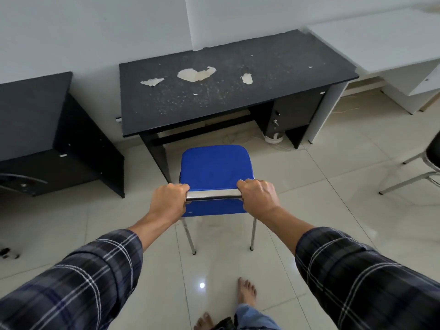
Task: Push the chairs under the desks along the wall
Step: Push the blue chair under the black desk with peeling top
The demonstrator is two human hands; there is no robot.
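The black desk [226, 91] stands against the wall, its top peeling in pale patches and its kneehole open to the room. The blue chair [214, 167] stands just in front of this desk, seat facing the kneehole and roughly centred on it, evidently lined up for entry and judged not yet tucked under. A second chair [428, 167] sits well to the desk's right, out on the floor. The left hand [169, 201] and right hand [258, 197] each clasp one end of the chrome back rail [213, 194], fingers curled over it. This even grip should keep the push straight.
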